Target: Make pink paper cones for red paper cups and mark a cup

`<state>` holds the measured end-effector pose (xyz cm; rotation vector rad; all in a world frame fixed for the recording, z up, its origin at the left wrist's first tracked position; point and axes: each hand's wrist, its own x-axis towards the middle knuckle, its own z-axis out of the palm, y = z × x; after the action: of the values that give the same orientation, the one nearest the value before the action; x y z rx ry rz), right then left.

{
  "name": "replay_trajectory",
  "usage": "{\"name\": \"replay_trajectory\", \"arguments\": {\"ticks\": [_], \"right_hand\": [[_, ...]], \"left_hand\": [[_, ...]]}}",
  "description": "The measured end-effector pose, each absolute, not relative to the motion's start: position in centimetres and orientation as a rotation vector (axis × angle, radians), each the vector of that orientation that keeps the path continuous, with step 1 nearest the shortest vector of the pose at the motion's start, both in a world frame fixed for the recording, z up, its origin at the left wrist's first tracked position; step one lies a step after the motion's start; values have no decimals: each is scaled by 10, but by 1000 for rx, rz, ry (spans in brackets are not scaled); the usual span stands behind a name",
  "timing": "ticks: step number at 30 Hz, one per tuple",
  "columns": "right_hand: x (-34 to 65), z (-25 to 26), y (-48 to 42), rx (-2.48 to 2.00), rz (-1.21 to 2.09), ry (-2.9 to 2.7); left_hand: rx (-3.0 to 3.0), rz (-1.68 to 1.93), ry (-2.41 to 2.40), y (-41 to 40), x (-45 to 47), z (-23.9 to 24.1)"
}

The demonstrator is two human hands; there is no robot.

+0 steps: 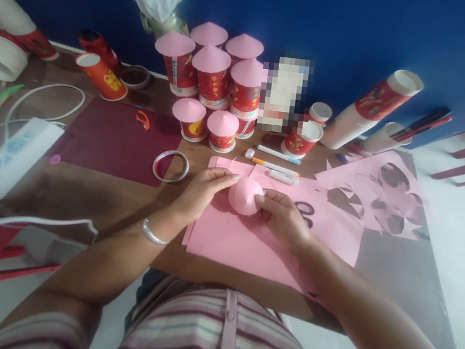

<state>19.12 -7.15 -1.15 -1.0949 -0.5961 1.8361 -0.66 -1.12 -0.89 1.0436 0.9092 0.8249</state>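
Observation:
Between my two hands is a small pink paper cone (247, 196), its tip toward me. My left hand (205, 188) pinches its left edge between thumb and fingers; my right hand (282, 211) grips the right edge the same way. Under them lies a stack of pink paper sheets (224, 246). Black scissor handles (305, 213) show beside my right hand, the rest of the scissors hidden. Just beyond the cone are a glue stick or white marker (283, 177), an orange-and-white marker (275, 167) and a blue-and-white marker (279, 154).
Several red paper cups with pink cone tops (210, 77) stand at the back. A roll of tape (170, 166) lies left of the paper. Cut-out pink scraps (373, 190) and a tall cup stack (370, 109) are on the right. A white cable (34, 222) loops at the left.

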Motion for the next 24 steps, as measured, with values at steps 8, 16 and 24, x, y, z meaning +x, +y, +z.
{"name": "replay_trajectory", "arguments": {"ticks": [8, 16, 24], "right_hand": [[197, -17, -69, -1044, 1745, -630], [199, -16, -69, -1030, 1784, -656], [200, -12, -66, -1075, 1757, -674]], "left_hand": [[902, 815, 881, -8, -7, -11], [902, 779, 864, -10, -7, -9], [868, 796, 888, -5, -13, -7]]}}
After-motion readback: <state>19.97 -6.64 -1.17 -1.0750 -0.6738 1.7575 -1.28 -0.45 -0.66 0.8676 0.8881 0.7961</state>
